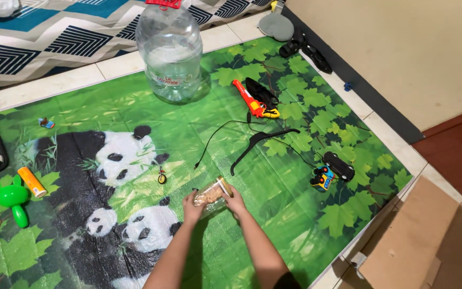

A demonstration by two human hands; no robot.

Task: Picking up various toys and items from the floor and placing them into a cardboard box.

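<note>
Mat [274,214] beside the hands: open green patch is seen to the right | ahead: black bow [263,140] and its cord are laid across the way | far ahead: large water bottle [170,51] and toy gun [253,100] | right: toy car [331,171], cardboard box [429,241] | left: small wheel [162,177], possibly loose
</note>
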